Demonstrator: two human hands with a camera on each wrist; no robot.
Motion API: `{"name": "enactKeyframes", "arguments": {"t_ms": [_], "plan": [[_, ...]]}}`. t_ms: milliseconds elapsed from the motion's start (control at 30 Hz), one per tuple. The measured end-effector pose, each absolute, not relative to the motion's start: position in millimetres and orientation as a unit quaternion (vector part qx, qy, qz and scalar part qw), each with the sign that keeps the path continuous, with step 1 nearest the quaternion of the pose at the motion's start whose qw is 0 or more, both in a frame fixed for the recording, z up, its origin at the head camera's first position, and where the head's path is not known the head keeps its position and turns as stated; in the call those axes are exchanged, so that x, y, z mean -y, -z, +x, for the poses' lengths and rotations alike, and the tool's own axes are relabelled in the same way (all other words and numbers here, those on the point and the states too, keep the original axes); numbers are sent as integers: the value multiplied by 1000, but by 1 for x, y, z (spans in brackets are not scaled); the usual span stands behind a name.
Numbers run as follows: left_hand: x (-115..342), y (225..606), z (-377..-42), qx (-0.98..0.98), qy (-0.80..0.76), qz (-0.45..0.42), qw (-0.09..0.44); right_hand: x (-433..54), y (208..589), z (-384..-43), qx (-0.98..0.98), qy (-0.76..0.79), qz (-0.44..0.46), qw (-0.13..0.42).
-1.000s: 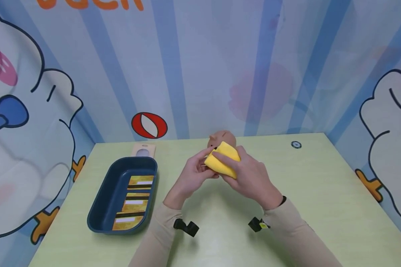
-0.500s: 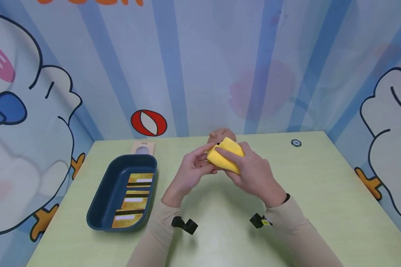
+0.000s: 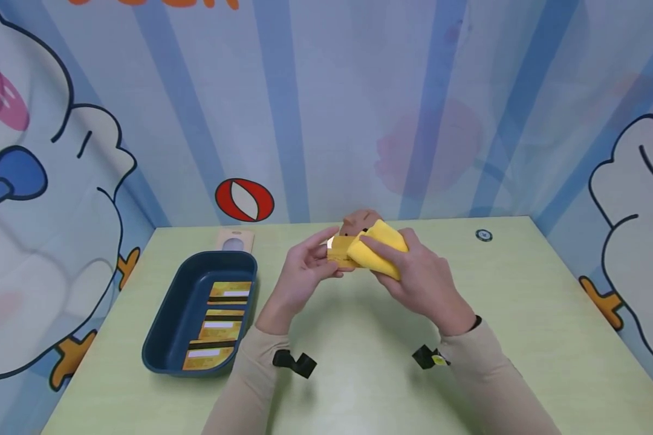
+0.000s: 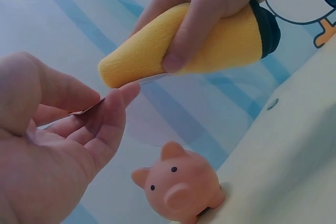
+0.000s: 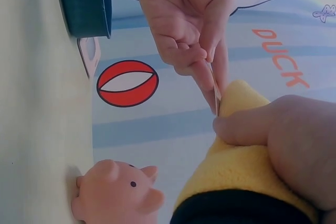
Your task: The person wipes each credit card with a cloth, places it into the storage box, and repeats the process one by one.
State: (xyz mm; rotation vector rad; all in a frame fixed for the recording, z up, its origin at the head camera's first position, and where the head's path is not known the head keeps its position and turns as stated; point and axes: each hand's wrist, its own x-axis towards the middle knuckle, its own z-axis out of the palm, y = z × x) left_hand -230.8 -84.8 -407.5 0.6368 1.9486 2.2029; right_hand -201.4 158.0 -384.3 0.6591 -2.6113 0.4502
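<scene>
My left hand (image 3: 296, 281) pinches a gold card (image 3: 338, 249) between thumb and fingers, above the table. Fingers and thumb of my right hand (image 3: 425, 279) grip a fuzzy yellow cloth (image 3: 380, 248), bunched up, with a dark edge showing in the left wrist view. The cloth lies against the card and covers its right part. Seen from the right wrist, the card is a thin edge running from the left fingers to the cloth. Behind the hands sits a pink piggy bank (image 4: 181, 184), partly hidden in the head view.
Left of my hands, a dark blue tray (image 3: 163, 314) holds several gold cards (image 3: 219, 326). A flat beige piece with a round grey middle (image 3: 234, 240) lies behind it. One small dark disc (image 3: 484, 235) lies at the back right. A printed backdrop (image 3: 337, 121) stands behind the table.
My right hand and the cloth have moved right, and my left hand slightly left. More of the gold card now shows between them; earlier the cloth mostly covered it.
</scene>
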Motion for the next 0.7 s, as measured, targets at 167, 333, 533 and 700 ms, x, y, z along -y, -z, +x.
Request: {"name": "enactKeyframes", "arguments": {"t_ms": [167,333,533,700], "plan": [[88,406,-232,-640,-739,202,61,-161,384,-204,938,-155,235,204],[90,405,-233,-632,-749,190,61,-164,384,-207,939,-147,233,208],[92,406,-233,-621,-760,178,64,-169,385,-208,944,-148,219,196],[93,405,-233,-625,-758,176,62,-172,383,-209,947,-148,210,193]]}}
